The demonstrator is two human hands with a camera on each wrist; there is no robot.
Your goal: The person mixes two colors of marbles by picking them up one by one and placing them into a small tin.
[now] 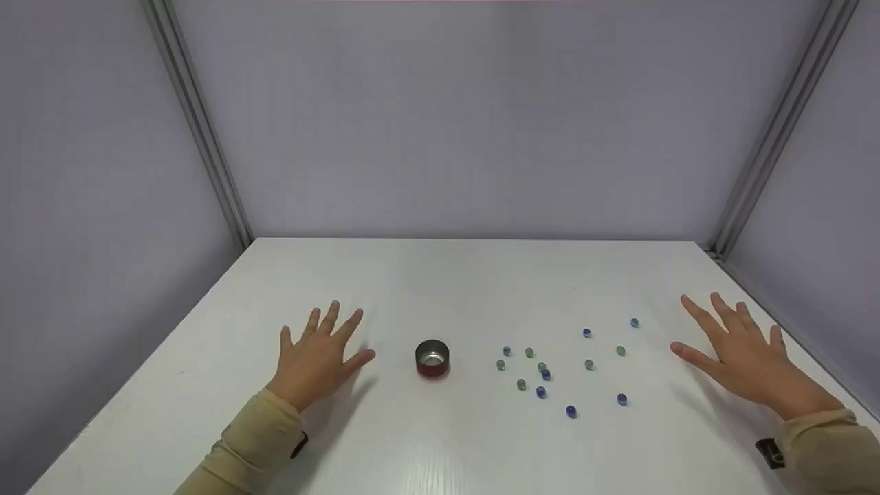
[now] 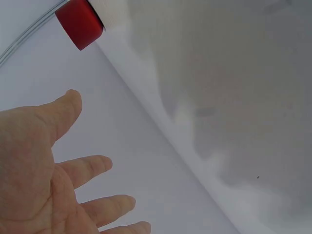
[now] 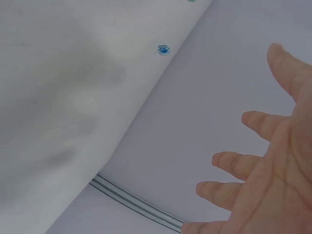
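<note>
The flat white rectangular table (image 1: pixel 440 289) spans the booth in front of you, enclosed by pale grey walls (image 1: pixel 440 117). Your left hand (image 1: pixel 320 357) hovers low over the table's left half, fingers spread wide and straight, holding nothing; your right hand (image 1: pixel 742 354) does likewise near the right edge, palm down, empty. Between them, just right of your left thumb, stands the small round red tin with a shiny metal inside (image 1: pixel 432 358), upright and open-topped. To its right lies a loose scatter of small blue and green glass marbles (image 1: pixel 564 364), well apart from the right hand, none touching the tin.
</note>
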